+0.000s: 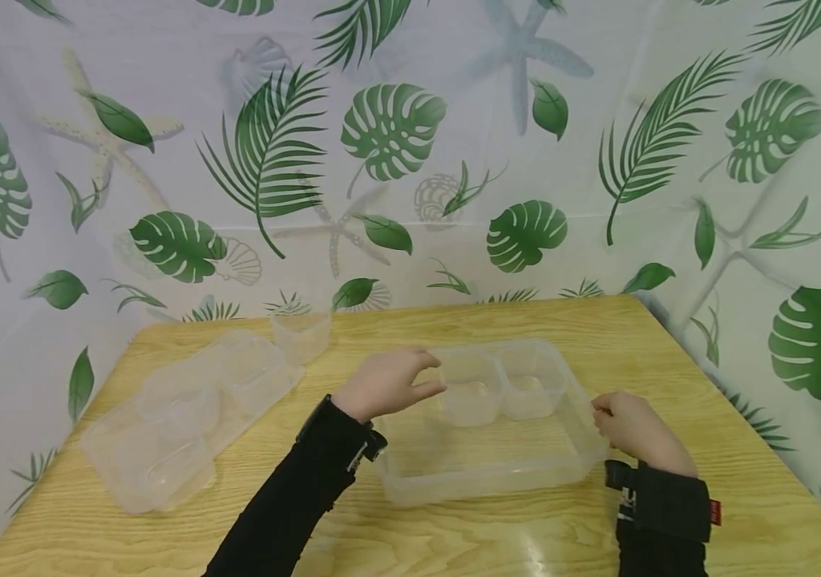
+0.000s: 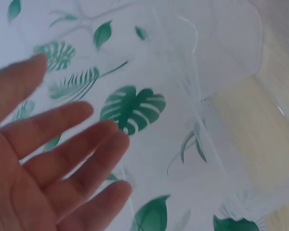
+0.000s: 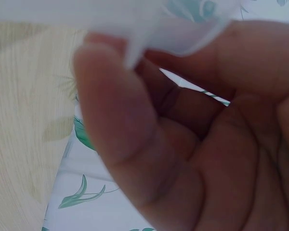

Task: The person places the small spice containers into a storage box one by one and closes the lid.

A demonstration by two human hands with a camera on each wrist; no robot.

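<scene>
A large clear plastic bin (image 1: 483, 479) sits on the table before me. Inside it, against the back wall, stand two small clear containers, the left one (image 1: 471, 405) beside the right one (image 1: 531, 394). My left hand (image 1: 386, 383) hovers over the bin's left side; its fingers (image 2: 86, 168) are spread loosely with nothing between them. At the right side, my right hand (image 1: 641, 433) pinches the bin's rim (image 3: 135, 48) between thumb and fingers, seen close up in the right wrist view.
To the left lies a flat clear plastic piece (image 1: 240, 417) bearing several small clear containers. Another clear container (image 1: 302, 340) stands behind it near the back. The wood-grain table (image 1: 728, 489) meets a leaf-patterned cloth (image 1: 454, 264) at its back and sides.
</scene>
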